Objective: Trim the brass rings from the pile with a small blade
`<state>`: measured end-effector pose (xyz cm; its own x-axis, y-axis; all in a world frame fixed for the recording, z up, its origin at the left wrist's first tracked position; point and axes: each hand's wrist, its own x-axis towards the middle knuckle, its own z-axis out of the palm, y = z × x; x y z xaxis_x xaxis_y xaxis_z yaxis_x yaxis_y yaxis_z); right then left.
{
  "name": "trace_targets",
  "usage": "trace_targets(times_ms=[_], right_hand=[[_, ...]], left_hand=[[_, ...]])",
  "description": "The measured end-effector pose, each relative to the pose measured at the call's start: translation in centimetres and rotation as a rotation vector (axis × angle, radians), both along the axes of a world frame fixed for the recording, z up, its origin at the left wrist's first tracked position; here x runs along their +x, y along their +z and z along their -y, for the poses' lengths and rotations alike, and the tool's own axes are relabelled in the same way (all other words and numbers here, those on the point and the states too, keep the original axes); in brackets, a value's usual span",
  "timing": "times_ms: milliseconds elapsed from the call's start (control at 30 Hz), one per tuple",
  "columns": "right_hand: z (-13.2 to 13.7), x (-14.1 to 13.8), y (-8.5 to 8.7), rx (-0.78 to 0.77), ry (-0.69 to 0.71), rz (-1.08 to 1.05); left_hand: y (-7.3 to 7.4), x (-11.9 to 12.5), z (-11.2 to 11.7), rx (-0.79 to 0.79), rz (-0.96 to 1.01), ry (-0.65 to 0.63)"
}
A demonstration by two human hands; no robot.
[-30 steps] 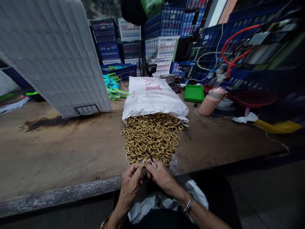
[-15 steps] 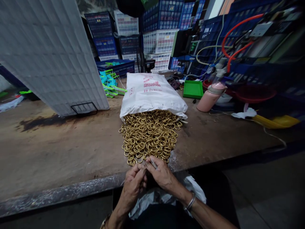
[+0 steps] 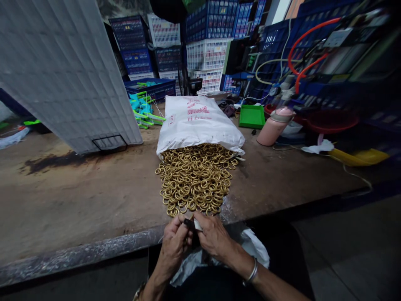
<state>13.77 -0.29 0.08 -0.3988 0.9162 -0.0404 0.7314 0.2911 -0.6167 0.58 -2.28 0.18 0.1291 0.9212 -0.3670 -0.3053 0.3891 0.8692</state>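
Observation:
A heap of gold-coloured metal rings (image 3: 196, 184) spills from the mouth of a white printed sack (image 3: 200, 125) onto the table. At the table's front edge, just below the heap, both hands meet. My left hand (image 3: 175, 240) is closed in a pinch, with what looks like a gold-coloured ring at its fingertips, mostly hidden. Closed around a small flat tool (image 3: 197, 225), my right hand (image 3: 216, 238) sits close against the left. The tool shows a pale part and a dark end lying by the left thumb. A metal bangle circles the right wrist.
A tall grey ribbed panel (image 3: 78, 75) stands on the left of the wooden table (image 3: 94, 200). Toward the right are a green tray (image 3: 252, 116), a pink bottle (image 3: 272, 131) and a yellow scoop-like piece (image 3: 360, 156). Stacked crates (image 3: 206, 54) fill the back.
The right hand has shifted slightly downward and turned, so the tool's dark end now shows between the hands. The left hand stays nearly in place. The view has moved slightly.

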Motion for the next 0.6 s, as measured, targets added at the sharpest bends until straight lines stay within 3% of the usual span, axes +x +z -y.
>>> trace_targets(times_ms=[233, 433, 600], right_hand=[[0.7, 0.0, -0.7, 0.041, -0.004, 0.162], [0.5, 0.4, -0.3, 0.05, -0.102, 0.172], [-1.2, 0.5, 0.2, 0.236, -0.232, 0.109]], left_hand=[[-0.3, -0.4, 0.9, -0.006, -0.014, 0.008], [-1.0, -0.5, 3.8, -0.188, 0.13, -0.146], [-3.4, -0.4, 3.8, -0.456, 0.228, 0.006]])
